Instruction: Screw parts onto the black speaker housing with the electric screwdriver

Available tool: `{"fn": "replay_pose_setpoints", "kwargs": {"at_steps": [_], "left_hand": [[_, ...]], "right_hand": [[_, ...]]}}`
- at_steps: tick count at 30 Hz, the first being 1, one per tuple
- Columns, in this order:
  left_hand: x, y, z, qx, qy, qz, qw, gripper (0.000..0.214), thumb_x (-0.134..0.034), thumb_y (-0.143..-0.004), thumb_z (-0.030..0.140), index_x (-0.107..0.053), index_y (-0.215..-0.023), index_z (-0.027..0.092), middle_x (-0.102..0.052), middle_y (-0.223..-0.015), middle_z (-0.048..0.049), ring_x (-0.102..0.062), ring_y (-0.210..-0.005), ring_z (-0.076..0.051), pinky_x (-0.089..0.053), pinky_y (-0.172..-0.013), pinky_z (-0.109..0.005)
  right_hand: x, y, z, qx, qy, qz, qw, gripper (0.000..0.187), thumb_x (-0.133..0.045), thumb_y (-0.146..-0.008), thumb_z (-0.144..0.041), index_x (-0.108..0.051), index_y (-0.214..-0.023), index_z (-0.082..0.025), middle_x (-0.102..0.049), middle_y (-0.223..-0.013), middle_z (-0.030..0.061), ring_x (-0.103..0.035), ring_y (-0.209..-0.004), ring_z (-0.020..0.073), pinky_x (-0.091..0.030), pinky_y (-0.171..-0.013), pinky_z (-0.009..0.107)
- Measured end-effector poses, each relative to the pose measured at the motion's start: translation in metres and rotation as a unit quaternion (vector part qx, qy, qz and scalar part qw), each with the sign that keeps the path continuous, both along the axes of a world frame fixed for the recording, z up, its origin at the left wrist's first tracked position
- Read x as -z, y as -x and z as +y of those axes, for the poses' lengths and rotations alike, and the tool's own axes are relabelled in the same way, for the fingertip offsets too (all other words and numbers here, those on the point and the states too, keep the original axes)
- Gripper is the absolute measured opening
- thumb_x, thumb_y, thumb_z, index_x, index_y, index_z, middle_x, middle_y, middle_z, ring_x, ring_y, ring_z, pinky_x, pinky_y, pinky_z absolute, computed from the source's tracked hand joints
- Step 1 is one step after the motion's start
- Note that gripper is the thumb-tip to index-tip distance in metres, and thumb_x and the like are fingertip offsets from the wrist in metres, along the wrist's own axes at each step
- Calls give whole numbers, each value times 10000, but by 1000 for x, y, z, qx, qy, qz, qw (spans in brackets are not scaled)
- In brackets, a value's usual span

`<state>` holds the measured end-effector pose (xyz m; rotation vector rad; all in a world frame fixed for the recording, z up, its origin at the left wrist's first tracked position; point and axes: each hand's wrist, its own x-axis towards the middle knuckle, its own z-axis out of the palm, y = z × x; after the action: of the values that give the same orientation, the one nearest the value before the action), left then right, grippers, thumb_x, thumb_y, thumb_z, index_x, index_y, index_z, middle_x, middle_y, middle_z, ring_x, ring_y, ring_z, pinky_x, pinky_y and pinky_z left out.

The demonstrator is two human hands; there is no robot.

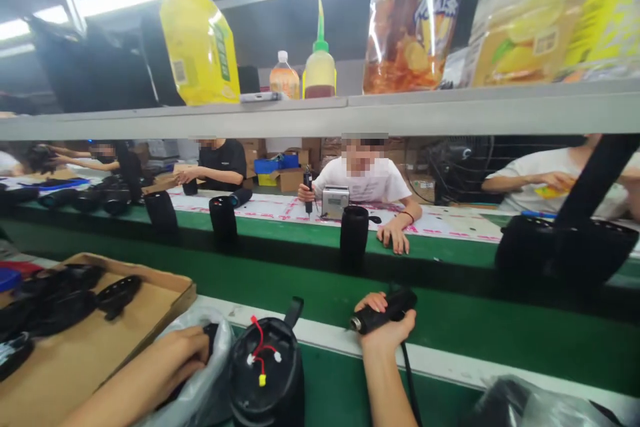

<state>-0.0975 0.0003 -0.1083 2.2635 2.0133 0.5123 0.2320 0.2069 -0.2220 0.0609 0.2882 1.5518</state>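
Observation:
A black cylindrical speaker body (267, 373) stands open-topped in front of me, with red wires and white and yellow connectors showing inside. My right hand (385, 330) is closed around a black electric screwdriver (383, 312), held level just right of the speaker, its cable hanging down. My left hand (183, 355) reaches into a clear plastic bag (210, 380) left of the speaker; its fingers are partly hidden by the bag and a dark part inside.
A cardboard tray (100, 340) with black plastic parts lies at left. Black speaker bodies (354, 237) stand along the green conveyor (450, 327). Other people sit across it. A shelf (350, 110) overhead carries bottles and snack bags. Another plastic bag (525, 403) lies at lower right.

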Motion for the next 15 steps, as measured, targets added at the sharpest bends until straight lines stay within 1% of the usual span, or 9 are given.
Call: {"fn": "replay_pose_setpoints", "kwargs": {"at_steps": [2,4,6,8,12,15], "left_hand": [[4,1,0,9,8,9,1000,229,-472,-851,300,-679,-768,247,-723,-898,-50,-683,-809,-219,-565,-750,-273],[12,3,-1,11,17,14,1000,266,-404,-890,287,-657,-833,227,-703,-964,-87,-676,-867,-241,-555,-777,-315],[19,5,-1,11,25,10,1000,290,-356,-927,289,-632,-874,218,-688,-960,-96,-670,-865,-242,-544,-778,-333],[27,7,-2,7,30,0,1000,302,-331,-960,303,-610,-884,219,-683,-929,-82,-669,-844,-230,-528,-771,-327],[37,9,-1,3,27,-23,999,236,-388,-947,279,-581,-829,213,-678,-847,-54,-662,-786,-213,-487,-700,-296],[39,9,0,12,24,-34,999,193,-421,-917,226,-593,-831,213,-664,-834,-43,-648,-791,-209,-461,-683,-292]], "right_hand": [[0,-3,0,-3,7,1,1000,590,-406,-1007,-674,-501,-860,-111,-391,-663,-16,-387,-518,79,-391,-489,179],[2,-5,1,0,14,-4,1000,600,-398,-1004,-685,-500,-862,-111,-387,-662,-16,-385,-517,79,-385,-484,177],[3,-7,2,2,19,-17,1000,604,-394,-1003,-689,-502,-869,-110,-388,-663,-15,-382,-516,78,-378,-479,174],[3,-9,1,1,24,-34,999,601,-394,-1004,-686,-503,-874,-110,-390,-666,-14,-383,-517,78,-375,-478,173],[-3,-13,-2,-3,34,-67,997,590,-399,-1006,-676,-497,-864,-112,-383,-662,-17,-376,-514,78,-380,-483,176],[-7,-14,-2,-6,38,-84,996,584,-402,-1009,-669,-498,-866,-111,-385,-665,-16,-379,-516,77,-380,-482,175]]}}
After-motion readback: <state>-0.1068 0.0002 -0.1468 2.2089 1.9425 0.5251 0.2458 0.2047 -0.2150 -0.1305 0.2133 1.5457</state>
